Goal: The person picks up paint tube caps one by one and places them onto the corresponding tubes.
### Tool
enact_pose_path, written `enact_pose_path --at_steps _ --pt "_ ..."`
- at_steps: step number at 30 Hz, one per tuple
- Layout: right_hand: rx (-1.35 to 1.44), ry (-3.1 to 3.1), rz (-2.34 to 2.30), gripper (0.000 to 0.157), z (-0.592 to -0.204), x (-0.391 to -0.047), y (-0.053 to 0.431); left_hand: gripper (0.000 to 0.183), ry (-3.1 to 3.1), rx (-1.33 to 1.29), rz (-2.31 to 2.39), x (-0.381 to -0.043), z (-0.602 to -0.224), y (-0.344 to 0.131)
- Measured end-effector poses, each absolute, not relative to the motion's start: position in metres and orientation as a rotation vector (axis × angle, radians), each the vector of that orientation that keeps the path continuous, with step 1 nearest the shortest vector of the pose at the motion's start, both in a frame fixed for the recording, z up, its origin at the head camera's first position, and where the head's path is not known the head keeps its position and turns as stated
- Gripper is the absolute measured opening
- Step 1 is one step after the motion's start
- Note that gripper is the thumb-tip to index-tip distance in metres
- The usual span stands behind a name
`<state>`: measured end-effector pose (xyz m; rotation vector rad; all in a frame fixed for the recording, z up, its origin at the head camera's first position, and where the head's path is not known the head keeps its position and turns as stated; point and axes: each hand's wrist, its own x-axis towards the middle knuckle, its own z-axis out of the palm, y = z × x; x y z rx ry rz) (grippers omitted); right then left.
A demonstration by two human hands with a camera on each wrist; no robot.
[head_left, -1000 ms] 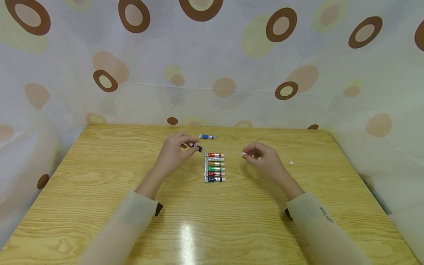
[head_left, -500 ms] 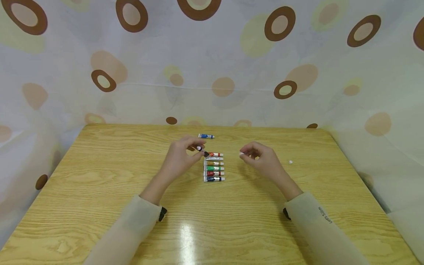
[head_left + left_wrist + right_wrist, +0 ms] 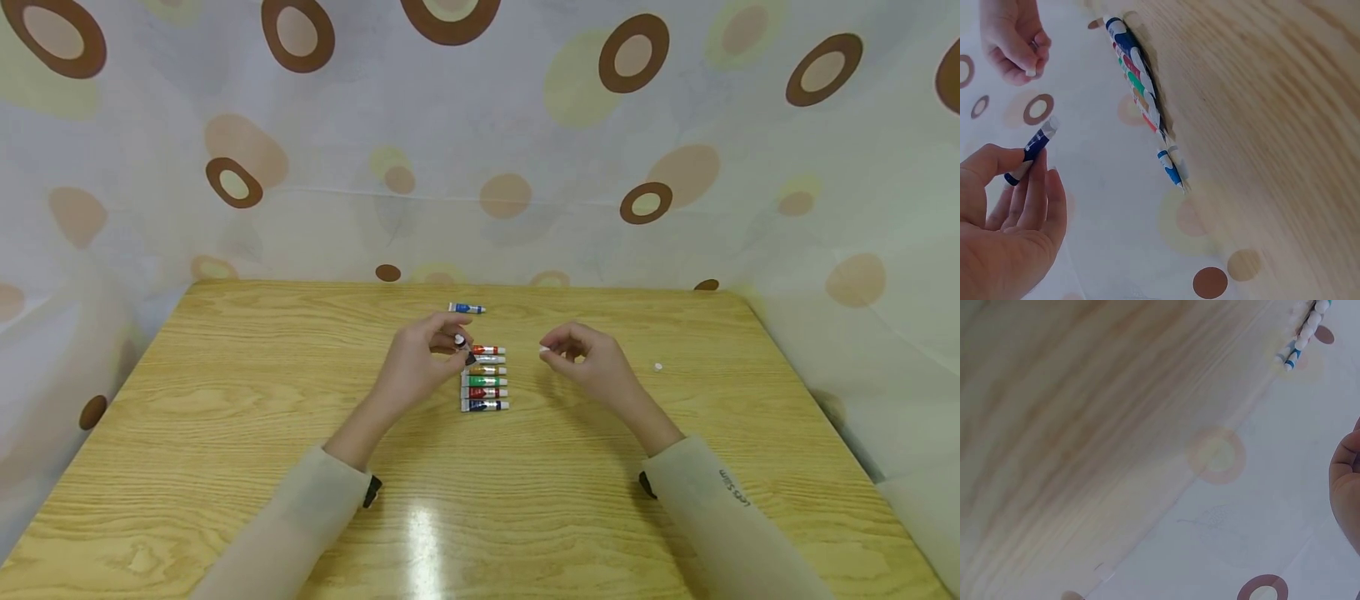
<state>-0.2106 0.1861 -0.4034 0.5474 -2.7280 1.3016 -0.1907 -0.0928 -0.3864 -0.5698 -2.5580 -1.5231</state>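
Observation:
My left hand (image 3: pixel 420 354) pinches a dark blue or purple paint tube (image 3: pixel 1036 145) between thumb and fingers, held up at the left ends of a row of tubes. One end of that tube shows white in the head view. Off to the row's right, my right hand (image 3: pixel 588 357) pinches a small white cap (image 3: pixel 1031 72) with thumb and fingertips. Several paint tubes (image 3: pixel 486 382) lie side by side between the hands, among them red, silvery, ochre, green and dark blue ones. Only part of my right hand (image 3: pixel 1346 481) appears at the edge of the right wrist view.
A blue paint tube (image 3: pixel 467 308) lies alone beyond the row. Right of my right hand, a small white piece (image 3: pixel 658 367) like a cap sits on the wooden table (image 3: pixel 300 517). A spotted curtain (image 3: pixel 480 142) hangs behind and along both sides.
My left hand has moved right and nearer, turning the tube so its white end shows between the fingers. The right hand has shifted slightly left, still pinching the white cap.

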Motion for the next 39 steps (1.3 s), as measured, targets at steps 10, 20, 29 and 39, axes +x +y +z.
enact_pose_path --at_steps 10,20,29,39 --pt "0.551 -2.732 1.316 0.013 -0.402 -0.210 0.185 0.044 -2.670 -0.580 -1.422 -0.189 -0.388 -0.090" --pt "0.588 -2.720 1.308 0.015 -0.399 -0.207 0.183 0.033 -2.787 -0.643 -1.378 -0.188 -0.392 -0.087" --pt "0.631 -2.702 1.324 0.014 -0.396 -0.204 0.180 0.022 -2.783 -0.693 -1.403 -0.184 -0.392 -0.085" --pt "0.727 -2.658 1.351 0.010 -0.395 -0.195 0.168 0.019 -2.751 -0.777 -1.343 -0.183 -0.392 -0.082"
